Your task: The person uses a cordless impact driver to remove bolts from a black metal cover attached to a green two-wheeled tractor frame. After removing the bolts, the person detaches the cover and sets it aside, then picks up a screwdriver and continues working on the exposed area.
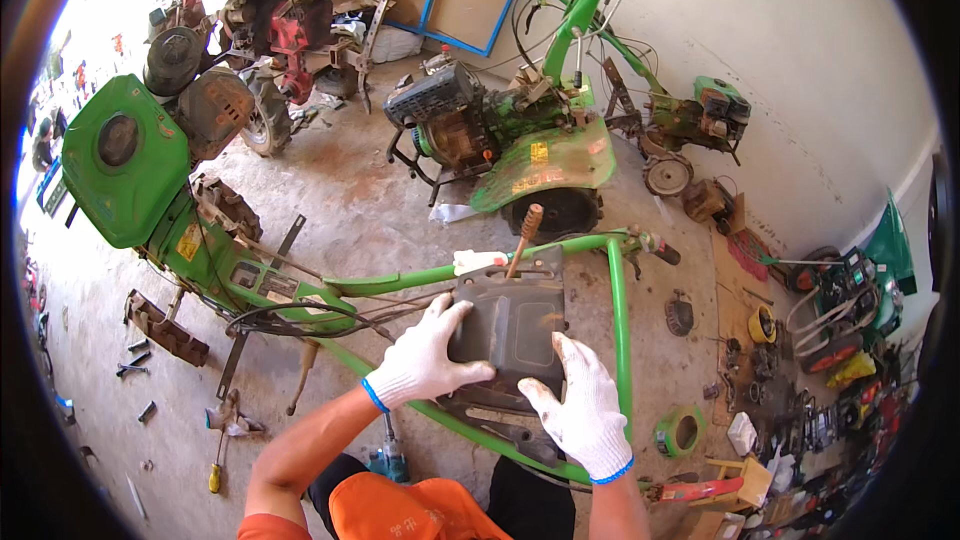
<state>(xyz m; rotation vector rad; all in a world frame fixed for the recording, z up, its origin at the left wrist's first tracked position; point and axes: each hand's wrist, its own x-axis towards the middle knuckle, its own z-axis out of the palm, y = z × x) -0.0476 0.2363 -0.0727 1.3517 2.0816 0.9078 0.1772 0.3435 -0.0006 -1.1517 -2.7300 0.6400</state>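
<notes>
Within the green handlebar frame (619,325), part-curled left hand (420,358) and right hand (585,412) hold the black plastic cover (520,330) by opposite sides; keep support even.

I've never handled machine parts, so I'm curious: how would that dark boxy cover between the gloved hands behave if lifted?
The dark cover is probably stiff, given its moulded-looking raised panel. Its broad, boxy shape makes rolling unlikely.
</notes>
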